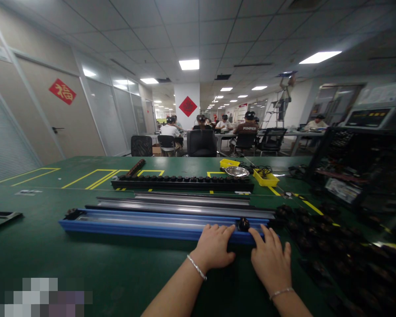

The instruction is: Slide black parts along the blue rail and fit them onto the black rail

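Long blue rail (135,226) w/ silvery channel lies left-right on green surface (86,264), near centre; small black part (243,224) at its right end. Left hand (214,246) & right hand (272,259) both lie open, fingertips on rail, gripping nothing.

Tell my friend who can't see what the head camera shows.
A left hand and a right hand rest on a long blue rail on a green table, with a small black part on the rail between them. More black parts lie heaped at the right, and people sit at desks far behind.
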Action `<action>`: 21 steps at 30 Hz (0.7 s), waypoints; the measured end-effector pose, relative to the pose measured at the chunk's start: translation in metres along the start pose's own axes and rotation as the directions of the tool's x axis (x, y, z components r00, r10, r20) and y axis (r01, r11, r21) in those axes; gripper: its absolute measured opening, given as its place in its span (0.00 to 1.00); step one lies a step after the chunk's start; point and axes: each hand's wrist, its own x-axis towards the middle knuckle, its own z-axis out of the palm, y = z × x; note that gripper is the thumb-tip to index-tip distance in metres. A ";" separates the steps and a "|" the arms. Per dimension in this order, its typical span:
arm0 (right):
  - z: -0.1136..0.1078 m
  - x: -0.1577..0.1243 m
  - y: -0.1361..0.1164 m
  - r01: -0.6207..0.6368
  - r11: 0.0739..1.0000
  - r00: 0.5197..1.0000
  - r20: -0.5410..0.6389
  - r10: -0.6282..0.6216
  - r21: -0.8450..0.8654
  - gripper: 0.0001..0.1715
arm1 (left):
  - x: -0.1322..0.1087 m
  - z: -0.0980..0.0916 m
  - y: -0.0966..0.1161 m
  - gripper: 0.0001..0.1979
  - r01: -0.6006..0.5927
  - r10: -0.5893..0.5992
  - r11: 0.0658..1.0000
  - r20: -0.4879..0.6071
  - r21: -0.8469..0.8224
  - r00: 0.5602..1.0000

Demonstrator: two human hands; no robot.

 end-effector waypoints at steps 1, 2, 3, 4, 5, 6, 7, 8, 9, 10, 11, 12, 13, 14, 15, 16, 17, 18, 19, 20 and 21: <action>0.000 0.000 0.000 -0.004 1.000 1.000 0.000 0.004 -0.004 0.28 | 0.000 0.000 0.000 0.37 0.000 0.000 1.000 -0.002 -0.002 1.000; 0.000 0.000 0.001 -0.010 1.000 1.000 0.000 0.010 -0.008 0.28 | 0.000 0.001 0.000 0.37 0.001 -0.001 1.000 -0.005 -0.003 1.000; 0.000 0.001 0.002 -0.015 1.000 1.000 -0.002 0.015 -0.012 0.28 | 0.000 0.001 0.000 0.37 0.003 -0.003 1.000 -0.009 -0.003 1.000; 0.001 0.001 0.002 -0.020 1.000 1.000 -0.005 0.020 -0.015 0.28 | 0.000 0.002 0.000 0.37 0.005 -0.005 1.000 -0.011 -0.002 1.000; 0.001 0.001 0.003 -0.024 1.000 1.000 -0.009 0.024 -0.018 0.28 | 0.000 0.002 0.001 0.37 0.007 -0.007 1.000 -0.014 -0.003 1.000; 0.002 0.001 0.003 -0.025 0.999 1.000 -0.014 0.025 -0.021 0.28 | 0.000 0.002 0.001 0.37 0.008 -0.008 1.000 -0.016 -0.004 1.000; 0.002 0.001 0.004 -0.026 0.999 0.999 -0.019 0.025 -0.023 0.27 | 0.000 0.003 0.001 0.37 0.007 -0.007 1.000 -0.019 -0.004 1.000; 0.003 0.001 0.004 -0.026 0.999 0.999 -0.023 0.025 -0.024 0.27 | -0.001 0.003 0.001 0.37 0.005 -0.005 1.000 -0.021 -0.005 1.000; 0.003 0.002 0.005 -0.028 0.999 0.999 -0.024 0.027 -0.025 0.27 | -0.001 0.003 0.001 0.37 0.001 -0.001 1.000 -0.025 -0.005 1.000; 0.004 0.002 0.006 -0.033 0.999 0.999 -0.024 0.032 -0.025 0.27 | -0.002 0.003 0.000 0.37 -0.005 0.005 1.000 -0.031 -0.005 1.000; 0.004 0.002 0.006 -0.039 0.999 0.999 -0.025 0.038 -0.025 0.27 | -0.003 0.003 0.000 0.36 -0.015 0.015 1.000 -0.039 -0.004 0.999; 0.004 0.002 0.007 -0.046 0.999 0.999 -0.026 0.046 -0.025 0.27 | -0.003 0.003 0.000 0.36 -0.026 0.026 1.000 -0.047 -0.003 0.999; 0.003 0.001 0.007 -0.051 0.998 0.998 -0.027 0.050 -0.024 0.27 | -0.004 0.003 -0.001 0.36 -0.035 0.035 0.999 -0.055 0.000 0.998; 0.003 0.001 0.007 -0.055 0.998 0.998 -0.029 0.054 -0.023 0.27 | -0.005 0.003 -0.001 0.36 -0.042 0.042 0.999 -0.062 0.006 0.997; 0.002 0.001 0.008 -0.059 0.998 0.998 -0.032 0.059 -0.022 0.27 | -0.006 0.003 -0.001 0.36 -0.046 0.047 0.999 -0.070 0.014 0.996; 0.002 0.001 0.008 -0.063 0.998 0.998 -0.033 0.062 -0.021 0.27 | -0.007 0.004 -0.002 0.36 -0.047 0.049 0.999 -0.079 0.024 0.996; 0.001 0.001 0.008 -0.067 0.998 0.997 -0.034 0.066 -0.019 0.27 | -0.008 0.005 -0.002 0.35 -0.046 0.049 0.998 -0.093 0.035 0.994; 0.000 0.001 0.008 -0.072 0.997 0.997 -0.032 0.072 -0.016 0.27 | -0.010 0.006 -0.003 0.35 -0.043 0.048 0.998 -0.109 0.047 0.993; -0.001 0.001 0.008 -0.077 0.997 0.997 -0.028 0.077 -0.014 0.27 | -0.011 0.008 -0.004 0.34 -0.037 0.045 0.997 -0.129 0.060 0.991; -0.001 0.001 0.008 -0.082 0.997 0.996 -0.023 0.081 -0.012 0.26 | -0.012 0.009 -0.005 0.32 -0.025 0.036 0.997 -0.153 0.075 0.988; -0.001 0.002 0.008 -0.085 0.996 0.996 -0.016 0.084 -0.010 0.26 | -0.013 0.011 -0.007 0.31 -0.004 0.021 0.996 -0.180 0.092 0.983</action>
